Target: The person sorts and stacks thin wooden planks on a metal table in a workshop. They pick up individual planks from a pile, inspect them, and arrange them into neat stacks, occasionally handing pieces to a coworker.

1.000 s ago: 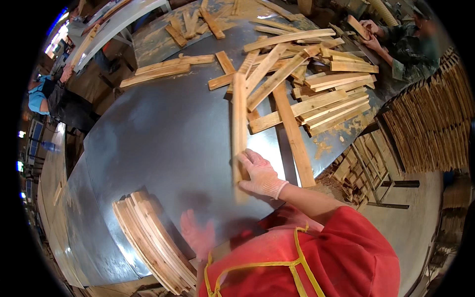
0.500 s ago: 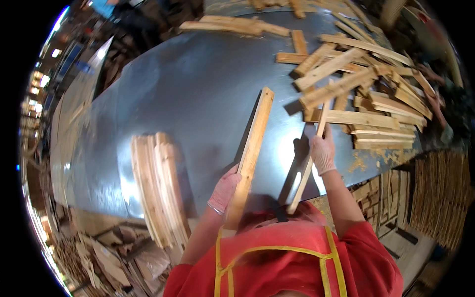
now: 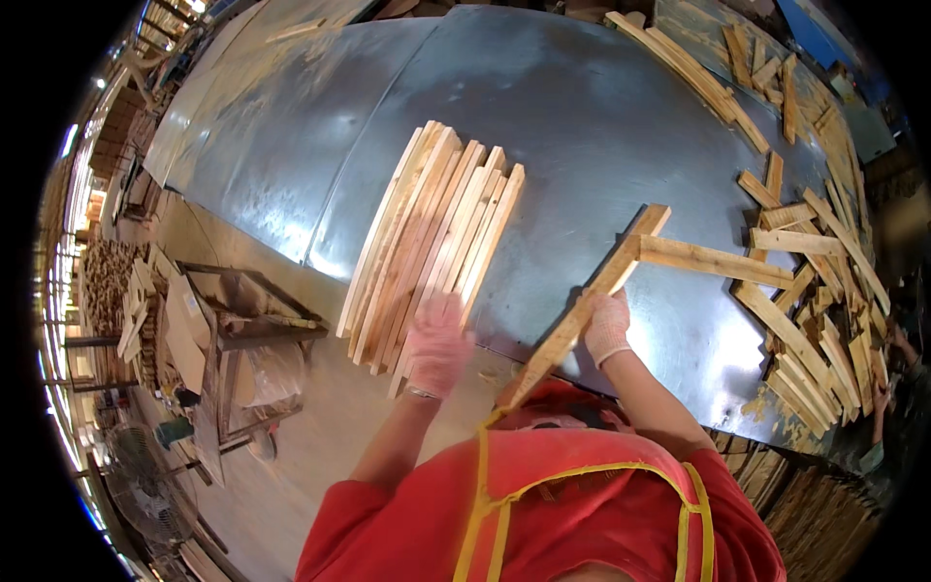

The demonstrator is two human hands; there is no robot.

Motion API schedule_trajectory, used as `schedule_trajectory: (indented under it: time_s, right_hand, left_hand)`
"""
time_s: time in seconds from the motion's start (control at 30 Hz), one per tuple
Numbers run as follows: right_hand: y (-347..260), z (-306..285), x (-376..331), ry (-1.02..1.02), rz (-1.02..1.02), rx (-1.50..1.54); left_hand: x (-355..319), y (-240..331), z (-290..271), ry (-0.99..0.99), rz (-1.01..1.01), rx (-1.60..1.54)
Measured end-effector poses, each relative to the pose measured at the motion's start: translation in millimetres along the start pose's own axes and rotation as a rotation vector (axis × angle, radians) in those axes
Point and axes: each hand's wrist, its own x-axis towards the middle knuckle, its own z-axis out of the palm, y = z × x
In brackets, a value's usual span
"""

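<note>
My left hand (image 3: pixel 438 344), in a pale knit glove, is at the near end of a row of long wooden strips (image 3: pixel 427 223). Motion smears its fingers, so their grip is unclear. The strips stand side by side on the metal table, their near ends jutting past its edge. My right hand (image 3: pixel 608 325), gloved too, is closed around a wooden board (image 3: pixel 572 325). That board slants from near my red apron up and away to the right. Near its far end, another board (image 3: pixel 718 260) meets it and reaches right toward a loose pile of boards (image 3: pixel 815 310).
The metal table (image 3: pixel 582 107) has sawdust and more boards (image 3: pixel 693 78) at its far right. On the left are a wooden frame stand (image 3: pixel 257 335), a large fan (image 3: pixel 145 480) and stacked wood offcuts (image 3: pixel 112 281). Another person's arm (image 3: pixel 881 407) shows at the right rim.
The view has turned left, bringing the strip row nearer the middle. My left hand has moved from the board it held to the strips. My right hand's board has swung to a flatter slant.
</note>
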Motion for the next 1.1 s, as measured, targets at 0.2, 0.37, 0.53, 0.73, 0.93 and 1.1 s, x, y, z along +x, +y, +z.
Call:
schedule_trajectory:
  time_s: [0.2, 0.37, 0.53, 0.73, 0.93, 1.1]
  right_hand:
    - [11.4, 33.2, -29.2, -0.314, 0.107, -0.407]
    - [-41.2, -27.7, -27.4, -0.414, 0.074, -0.447]
    - [-119.2, -134.8, 1.4, -0.099, -0.122, -0.436]
    - [-282.7, -271.0, 41.5, 0.575, -0.886, -1.877]
    - [-358.5, -311.9, 60.8, 0.413, -0.256, -2.219]
    - [-367.2, -284.2, 22.1, -0.037, -0.406, -1.475]
  left_hand:
    - [18.5, 62.0, 24.0, -0.286, 0.057, -0.253]
    - [24.1, 52.1, 14.2, -0.156, 0.006, -0.353]
    - [16.3, 15.2, 14.9, 0.040, 0.014, 0.175]
    - [77.2, 101.0, 12.9, 0.054, 0.220, 0.086]
    - [177.3, 267.7, 36.0, -0.070, 0.586, -0.089]
    - [185.0, 262.4, 47.4, -0.437, 0.362, -0.513]
